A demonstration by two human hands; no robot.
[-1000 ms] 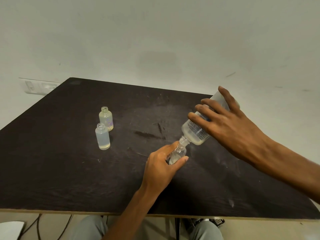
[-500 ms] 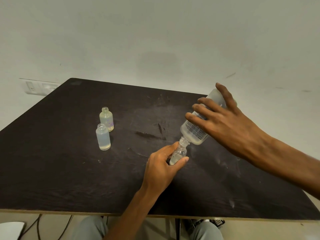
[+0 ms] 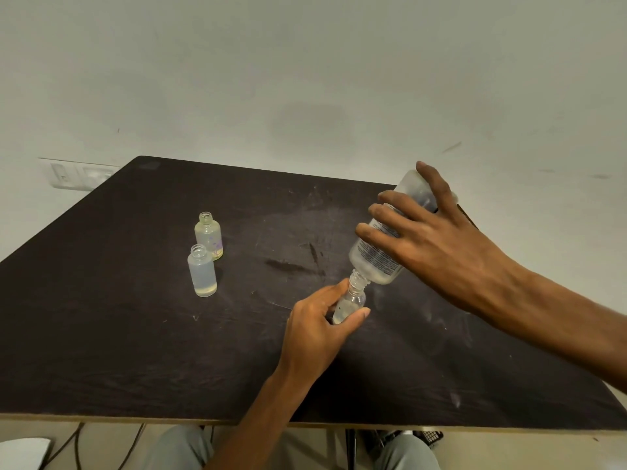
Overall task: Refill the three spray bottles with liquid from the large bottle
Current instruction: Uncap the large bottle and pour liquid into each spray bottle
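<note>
My right hand (image 3: 431, 245) grips the large translucent bottle (image 3: 376, 262), tipped steeply with its neck down and its mouth meeting the mouth of a small clear spray bottle (image 3: 351, 305). My left hand (image 3: 315, 330) holds that small bottle on the dark table (image 3: 101, 351), fingers and thumb around its body; a little liquid shows inside it. Two more small uncapped bottles stand upright to the left: a frosted one (image 3: 202, 271) in front and one with a faint purple print (image 3: 208, 235) just behind it.
A white wall rises behind the table, with a switch plate (image 3: 78, 174) at the far left corner. Cables hang below the table's front edge, and my knees show under it.
My right hand has raised the base of the large bottle, tipping it steeper over the small bottle. The left hand and the two other bottles have stayed put.
</note>
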